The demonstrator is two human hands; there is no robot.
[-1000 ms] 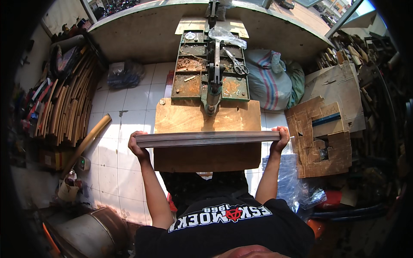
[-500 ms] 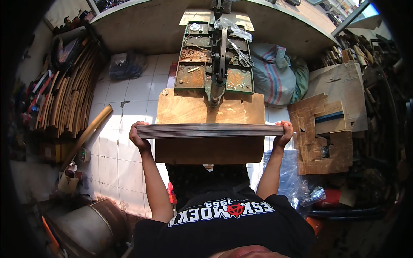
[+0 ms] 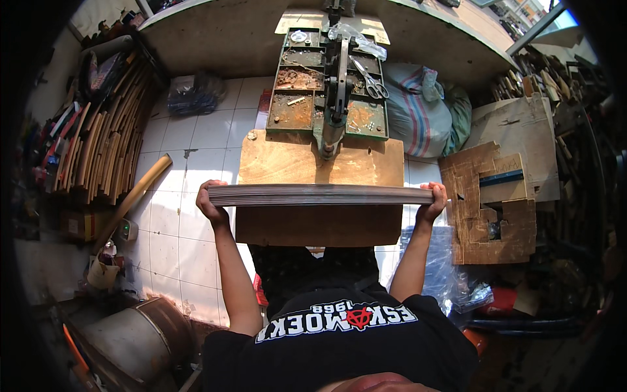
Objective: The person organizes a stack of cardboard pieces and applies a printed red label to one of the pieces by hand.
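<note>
A long stack of thin flat sheets (image 3: 320,195), brownish grey and seen along its layered edge, spans the wooden board (image 3: 281,160) from side to side. My left hand (image 3: 210,204) is closed round its left end, and my right hand (image 3: 434,201) grips the right end. The stack stands on edge over the board, between my body and the press-like metal machine (image 3: 336,91). Whether its lower edge touches the board cannot be seen. Both forearms reach up from the lower edge with the elbows out.
Behind the board sits a green compartment tray (image 3: 292,112) with small metal bits and scissors (image 3: 373,81). Brown boards (image 3: 108,140) are stacked at the left, near a cardboard tube (image 3: 140,193). A striped sack (image 3: 415,108) and a cut-out wooden panel (image 3: 467,222) lie at the right.
The view has shifted a little. The stack stays between both hands, sitting slightly higher in the picture, and the grip looks the same.
</note>
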